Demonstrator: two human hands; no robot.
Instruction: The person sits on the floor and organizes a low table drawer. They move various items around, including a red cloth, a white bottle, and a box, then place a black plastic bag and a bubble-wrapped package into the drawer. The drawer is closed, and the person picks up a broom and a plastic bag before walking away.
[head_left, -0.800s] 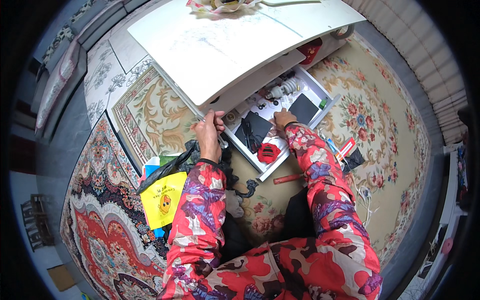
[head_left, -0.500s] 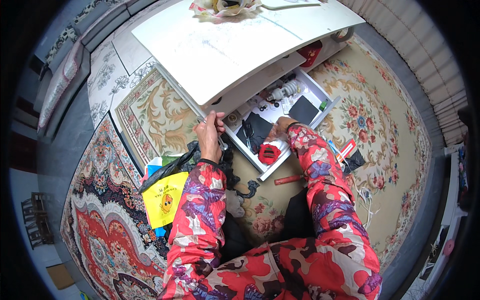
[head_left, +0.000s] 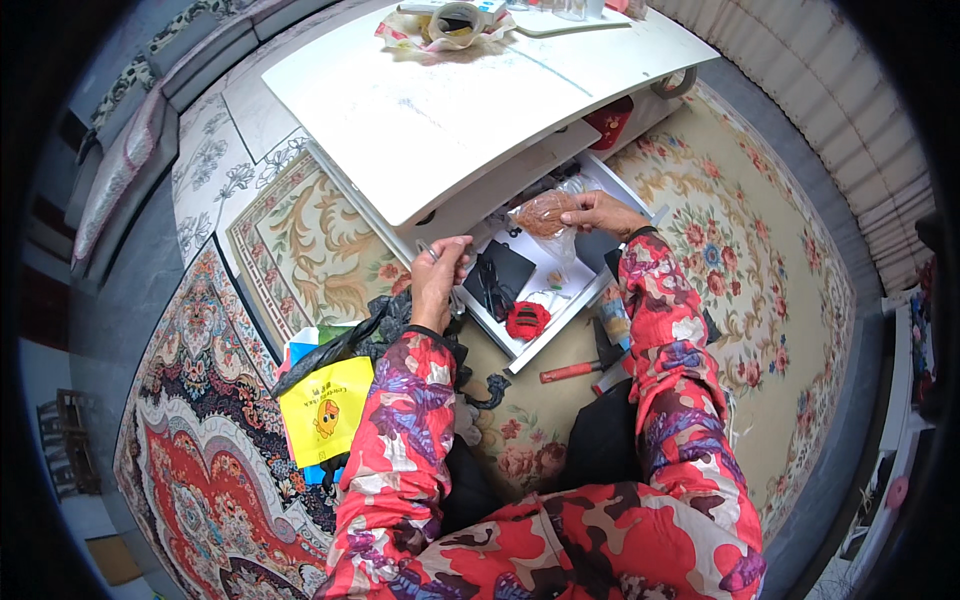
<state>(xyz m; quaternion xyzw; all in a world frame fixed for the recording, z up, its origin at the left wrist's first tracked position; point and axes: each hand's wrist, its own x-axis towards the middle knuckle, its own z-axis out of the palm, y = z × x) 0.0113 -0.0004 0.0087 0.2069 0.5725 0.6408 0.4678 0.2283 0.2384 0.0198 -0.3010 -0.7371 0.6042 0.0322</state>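
Note:
My right hand (head_left: 604,214) is closed on a clear plastic bag of brown contents (head_left: 545,215), raised over the open white drawer (head_left: 548,342). Pinched fingers of my left hand (head_left: 438,285) hold a thin, shiny thing (head_left: 427,249) too small to name, by the drawer's left corner. Below the bag, inside the drawer, lie a red knitted item (head_left: 527,320), a flat black case (head_left: 513,264) and a coiled black cable (head_left: 490,288). Part of another dark flat piece (head_left: 597,247) shows behind my right wrist.
The white table (head_left: 400,120) rises over the drawer, with a roll of tape (head_left: 455,25) on it. A red-handled hammer (head_left: 570,372) rests on the flowered carpet (head_left: 530,450). Black plastic bags (head_left: 385,325) and a yellow packet (head_left: 325,410) lie at my left.
My right hand has come up from the drawer's front right, bringing the plastic bag above the drawer. My left hand has shifted slightly right and down, still pinching.

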